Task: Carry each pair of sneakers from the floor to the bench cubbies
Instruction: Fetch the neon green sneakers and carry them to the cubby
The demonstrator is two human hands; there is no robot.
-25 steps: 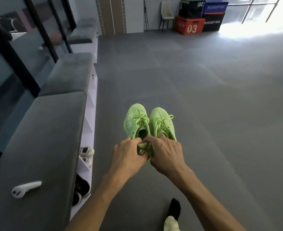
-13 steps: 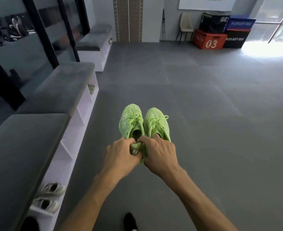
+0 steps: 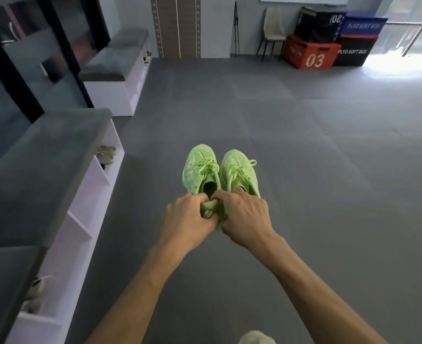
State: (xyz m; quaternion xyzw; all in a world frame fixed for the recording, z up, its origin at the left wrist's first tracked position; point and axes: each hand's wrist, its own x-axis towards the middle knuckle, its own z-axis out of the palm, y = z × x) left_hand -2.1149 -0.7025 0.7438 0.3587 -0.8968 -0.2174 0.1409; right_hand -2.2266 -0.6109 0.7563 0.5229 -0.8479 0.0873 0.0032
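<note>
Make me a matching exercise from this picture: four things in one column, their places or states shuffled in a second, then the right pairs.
Things:
1. lime-green sneakers
2. red plyo box
3. beige sneakers
4. white chair

Places or states:
A. inside a bench cubby
B. against the far wall, left of the stacked boxes
C. held at the heels by the left hand and right hand
D. on the floor, marked 03

Pairs: 1-C, 2-D, 3-A, 4-B
</note>
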